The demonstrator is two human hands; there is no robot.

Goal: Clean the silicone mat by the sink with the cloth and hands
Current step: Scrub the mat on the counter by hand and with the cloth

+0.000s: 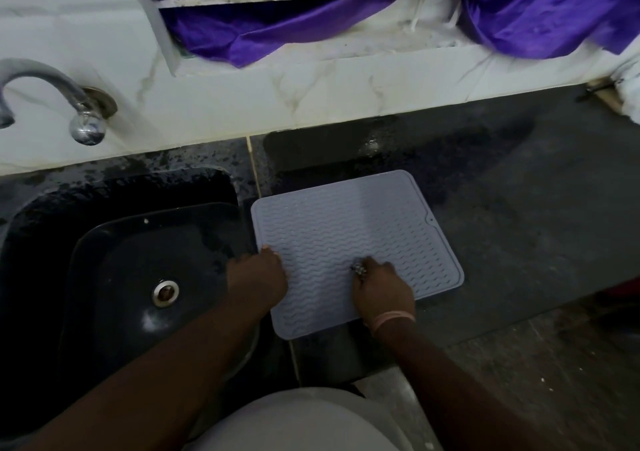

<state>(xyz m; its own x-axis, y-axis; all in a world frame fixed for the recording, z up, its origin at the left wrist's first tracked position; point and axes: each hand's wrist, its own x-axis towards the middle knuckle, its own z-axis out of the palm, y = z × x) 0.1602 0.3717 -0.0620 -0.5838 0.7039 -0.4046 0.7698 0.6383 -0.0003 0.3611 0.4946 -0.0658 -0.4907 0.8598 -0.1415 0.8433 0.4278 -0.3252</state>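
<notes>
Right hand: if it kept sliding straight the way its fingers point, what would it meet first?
The right hand points up the mat; past the mat's far edge lies wet counter, then probably the tiled wall.
</notes>
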